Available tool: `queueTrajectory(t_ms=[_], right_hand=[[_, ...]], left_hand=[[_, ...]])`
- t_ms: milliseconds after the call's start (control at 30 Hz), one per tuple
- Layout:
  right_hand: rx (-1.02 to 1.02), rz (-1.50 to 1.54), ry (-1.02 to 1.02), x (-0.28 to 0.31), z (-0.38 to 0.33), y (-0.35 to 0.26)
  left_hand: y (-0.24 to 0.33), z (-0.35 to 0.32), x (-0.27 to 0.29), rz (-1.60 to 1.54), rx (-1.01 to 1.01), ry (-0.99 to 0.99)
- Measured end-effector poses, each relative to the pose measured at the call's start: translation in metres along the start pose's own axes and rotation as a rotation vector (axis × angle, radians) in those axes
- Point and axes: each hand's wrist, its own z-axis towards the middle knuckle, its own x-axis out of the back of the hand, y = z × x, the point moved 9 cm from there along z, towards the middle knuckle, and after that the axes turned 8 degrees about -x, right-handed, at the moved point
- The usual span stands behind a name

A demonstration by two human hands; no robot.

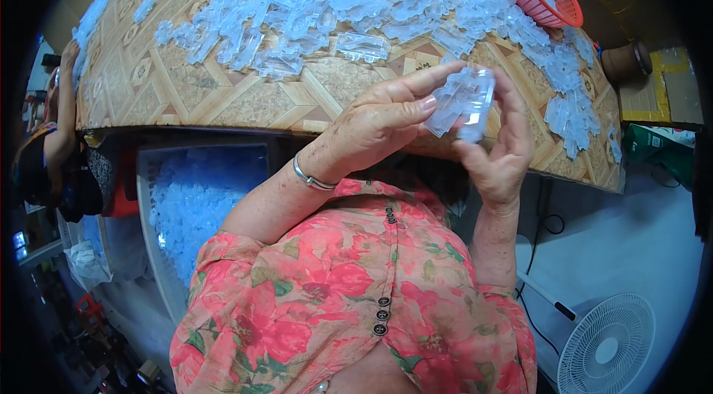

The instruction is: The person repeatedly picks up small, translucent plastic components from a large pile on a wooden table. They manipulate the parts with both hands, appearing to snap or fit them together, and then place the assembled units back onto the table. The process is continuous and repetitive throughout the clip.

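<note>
Above the table's near edge, my left hand (382,115) pinches a flat, clear moulded plastic piece (451,102) between thumb and fingers. A shiny, box-like clear plastic piece (479,97) sits right beside it, gripped at its ends by my right hand (501,145). Whether the two pieces are joined or only overlap, I cannot tell. Many similar clear plastic pieces (327,0) lie in a loose, spread-out heap across the patterned table (200,93) beyond my hands. One rectangular clear piece (362,46) rests at the heap's near side.
A red plastic basket (546,4) with clear pieces stands at the far right. Below the table's left part is a white crate (152,223) filled with bluish clear pieces. A white fan (607,349) stands low on the right. Another person's arm (67,97) reaches the table's left end.
</note>
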Motion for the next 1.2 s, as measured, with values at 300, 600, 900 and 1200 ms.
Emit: queueTrajectory(t_ms=[300, 600, 900, 1200], right_hand=[[-0.636, 1.052, 0.051, 0.0, -0.016, 0.067], [-0.721, 0.635, 0.163, 0.026, -0.015, 0.084], [-0.778, -0.004, 0.147, 0.055, 0.002, 0.109], [-0.322, -0.517, -0.049, 0.018, 0.111, 0.057]], left_hand=[[-0.003, 0.002, 0.02, -0.016, 0.071, 0.093], [-0.017, 0.0, 0.016, 0.464, 0.262, 0.001], [-0.047, 0.02, 0.001, 1.008, 0.18, -0.166], [-0.027, 0.019, 0.031, 0.616, 0.128, 0.016]])
